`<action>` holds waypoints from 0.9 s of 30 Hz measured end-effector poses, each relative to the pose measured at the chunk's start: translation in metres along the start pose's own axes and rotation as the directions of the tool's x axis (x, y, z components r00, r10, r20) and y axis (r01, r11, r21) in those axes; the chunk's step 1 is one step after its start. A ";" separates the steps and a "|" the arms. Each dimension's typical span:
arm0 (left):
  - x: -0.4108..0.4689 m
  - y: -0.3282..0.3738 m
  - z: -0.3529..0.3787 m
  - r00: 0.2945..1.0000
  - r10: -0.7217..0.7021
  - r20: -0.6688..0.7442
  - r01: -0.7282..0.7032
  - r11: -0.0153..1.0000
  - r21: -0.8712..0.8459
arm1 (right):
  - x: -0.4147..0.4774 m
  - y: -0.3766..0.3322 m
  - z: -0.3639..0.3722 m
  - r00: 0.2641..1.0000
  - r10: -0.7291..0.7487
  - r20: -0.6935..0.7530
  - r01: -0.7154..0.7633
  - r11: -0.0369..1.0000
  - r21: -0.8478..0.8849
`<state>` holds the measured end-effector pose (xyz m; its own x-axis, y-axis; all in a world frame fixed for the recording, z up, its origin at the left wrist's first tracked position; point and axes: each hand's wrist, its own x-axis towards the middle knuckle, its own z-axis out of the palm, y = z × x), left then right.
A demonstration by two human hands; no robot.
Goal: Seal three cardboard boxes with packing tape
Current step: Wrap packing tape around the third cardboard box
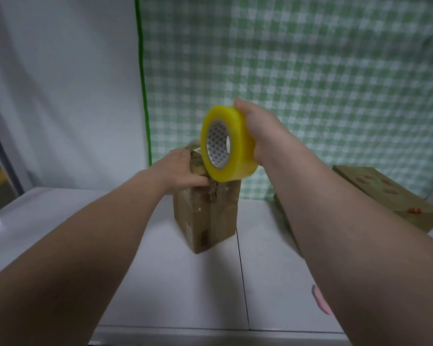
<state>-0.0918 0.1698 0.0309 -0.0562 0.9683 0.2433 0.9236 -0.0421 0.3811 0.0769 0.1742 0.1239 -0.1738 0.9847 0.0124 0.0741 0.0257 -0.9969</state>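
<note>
White desk (160, 283), green-check cloth wall (310, 71). L hand (178, 168) fingers clamp upright brown cardboard box (210, 216); R hand (265, 131) fingers grip yellow tape roll (243, 151).

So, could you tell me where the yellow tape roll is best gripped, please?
Across its outer rim, from the right, as the right hand grips it: the tape roll stands on edge, open core facing left.
</note>
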 end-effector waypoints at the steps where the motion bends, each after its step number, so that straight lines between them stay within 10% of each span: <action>1: -0.001 0.000 -0.002 1.000 0.002 0.008 -0.001 1.000 -0.004 | -0.003 0.000 -0.003 1.000 0.005 -0.003 -0.005 1.000 -0.026; 27: -0.009 0.023 0.001 0.999 0.035 0.039 -0.038 0.997 0.071 | -0.077 0.105 -0.028 0.968 0.219 -0.123 -0.229 0.971 -0.072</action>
<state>-0.0697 0.1602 0.0365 -0.0090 0.9752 0.2212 0.9497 -0.0609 0.3071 0.1259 0.1054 0.0203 -0.0311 0.9799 -0.1971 0.1825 -0.1883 -0.9650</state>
